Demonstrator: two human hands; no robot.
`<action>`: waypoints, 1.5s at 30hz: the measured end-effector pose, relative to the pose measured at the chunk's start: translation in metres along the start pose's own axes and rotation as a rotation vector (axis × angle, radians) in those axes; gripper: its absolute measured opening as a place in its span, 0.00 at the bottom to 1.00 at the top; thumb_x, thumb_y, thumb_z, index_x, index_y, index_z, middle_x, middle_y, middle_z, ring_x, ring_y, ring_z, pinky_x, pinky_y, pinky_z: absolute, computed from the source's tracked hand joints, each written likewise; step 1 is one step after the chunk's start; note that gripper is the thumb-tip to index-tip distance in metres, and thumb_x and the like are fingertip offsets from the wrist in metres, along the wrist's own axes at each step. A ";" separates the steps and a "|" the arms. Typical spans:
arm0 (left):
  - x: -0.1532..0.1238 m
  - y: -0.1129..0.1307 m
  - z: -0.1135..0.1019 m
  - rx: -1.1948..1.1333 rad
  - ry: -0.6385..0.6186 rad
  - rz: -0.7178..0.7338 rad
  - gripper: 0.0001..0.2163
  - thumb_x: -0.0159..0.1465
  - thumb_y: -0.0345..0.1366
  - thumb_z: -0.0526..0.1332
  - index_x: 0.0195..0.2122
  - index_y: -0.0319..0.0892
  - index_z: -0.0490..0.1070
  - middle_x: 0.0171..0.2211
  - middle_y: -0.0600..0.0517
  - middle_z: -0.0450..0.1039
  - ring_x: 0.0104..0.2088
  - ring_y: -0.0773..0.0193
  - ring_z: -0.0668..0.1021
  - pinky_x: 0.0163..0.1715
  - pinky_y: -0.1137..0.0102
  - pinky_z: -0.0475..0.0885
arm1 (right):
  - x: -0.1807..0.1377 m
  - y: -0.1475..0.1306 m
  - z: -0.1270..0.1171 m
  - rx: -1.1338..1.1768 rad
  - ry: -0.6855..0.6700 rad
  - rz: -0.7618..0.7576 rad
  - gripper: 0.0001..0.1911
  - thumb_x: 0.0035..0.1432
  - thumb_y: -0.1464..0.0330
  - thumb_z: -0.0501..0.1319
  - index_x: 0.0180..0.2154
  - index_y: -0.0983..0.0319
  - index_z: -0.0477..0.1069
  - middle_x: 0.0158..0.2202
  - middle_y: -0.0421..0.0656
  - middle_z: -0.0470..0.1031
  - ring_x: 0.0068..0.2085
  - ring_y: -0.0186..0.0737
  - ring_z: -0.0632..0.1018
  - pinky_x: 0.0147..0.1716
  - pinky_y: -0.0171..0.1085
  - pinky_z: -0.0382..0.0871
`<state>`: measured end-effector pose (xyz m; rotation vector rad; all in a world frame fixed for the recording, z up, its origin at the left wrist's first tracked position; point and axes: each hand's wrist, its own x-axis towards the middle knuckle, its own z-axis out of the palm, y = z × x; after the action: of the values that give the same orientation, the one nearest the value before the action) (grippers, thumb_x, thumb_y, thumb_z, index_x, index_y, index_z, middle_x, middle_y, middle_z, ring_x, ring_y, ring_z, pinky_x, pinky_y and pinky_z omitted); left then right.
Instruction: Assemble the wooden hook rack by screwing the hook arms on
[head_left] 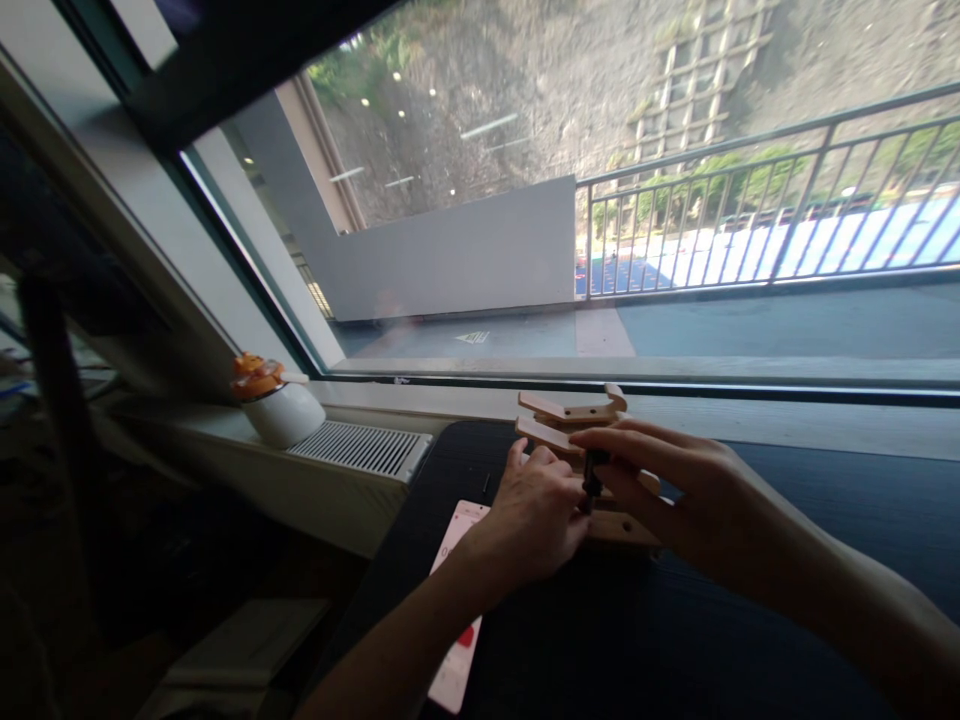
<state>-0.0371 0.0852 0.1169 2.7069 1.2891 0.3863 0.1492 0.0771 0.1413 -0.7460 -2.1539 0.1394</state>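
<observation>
A small wooden assembly [574, 425] of flat slotted pieces stands on the dark table [750, 650] near the window. My left hand [534, 515] is curled against its left side, fingers closed on the lower wooden parts. My right hand [675, 490] reaches in from the right, its thumb and forefinger pinched on a small dark tool or screw [592, 482] at the middle of the assembly. A wooden base piece [626, 530] lies under my right hand.
A phone with a pale screen and a red button [457, 620] lies on the table under my left forearm. A white pot with an orange figure [274, 400] sits on the sill beside a vent grille [360, 448]. Beyond the window are a terrace and railing.
</observation>
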 end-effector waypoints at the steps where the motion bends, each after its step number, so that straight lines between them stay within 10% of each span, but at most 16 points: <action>1: 0.000 -0.001 0.001 0.007 0.006 0.002 0.06 0.64 0.34 0.64 0.40 0.44 0.80 0.46 0.47 0.79 0.54 0.50 0.74 0.63 0.41 0.56 | 0.000 0.001 0.001 -0.005 0.012 0.004 0.18 0.67 0.73 0.58 0.56 0.51 0.71 0.53 0.41 0.80 0.50 0.38 0.81 0.47 0.33 0.73; 8: 0.000 -0.002 0.001 -0.020 -0.001 -0.002 0.06 0.64 0.33 0.63 0.40 0.44 0.79 0.46 0.48 0.79 0.53 0.51 0.74 0.63 0.40 0.56 | -0.002 0.005 0.004 -0.013 0.049 0.101 0.12 0.63 0.68 0.65 0.49 0.57 0.74 0.37 0.40 0.81 0.32 0.37 0.81 0.32 0.34 0.75; 15: -0.001 0.000 -0.002 -0.017 -0.014 -0.006 0.06 0.65 0.34 0.62 0.40 0.45 0.79 0.47 0.47 0.78 0.54 0.49 0.73 0.63 0.40 0.56 | 0.002 0.000 0.002 0.007 0.041 0.041 0.16 0.65 0.71 0.60 0.52 0.55 0.75 0.49 0.46 0.82 0.47 0.44 0.83 0.46 0.39 0.77; 30: -0.001 0.003 -0.009 -0.028 -0.089 -0.008 0.12 0.62 0.36 0.66 0.47 0.47 0.78 0.50 0.47 0.78 0.56 0.48 0.72 0.64 0.39 0.52 | 0.001 0.003 0.004 -0.017 0.045 0.114 0.12 0.61 0.68 0.64 0.48 0.57 0.76 0.36 0.42 0.82 0.32 0.39 0.82 0.32 0.35 0.76; 45: -0.001 0.000 -0.006 -0.023 -0.083 -0.010 0.10 0.62 0.38 0.66 0.45 0.47 0.78 0.50 0.47 0.77 0.57 0.48 0.71 0.64 0.39 0.52 | 0.003 0.000 -0.001 -0.003 0.062 0.025 0.15 0.62 0.73 0.59 0.49 0.56 0.77 0.47 0.46 0.83 0.42 0.42 0.84 0.39 0.36 0.79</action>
<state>-0.0398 0.0844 0.1228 2.6662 1.2677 0.2833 0.1484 0.0784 0.1438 -0.7694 -2.0873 0.1241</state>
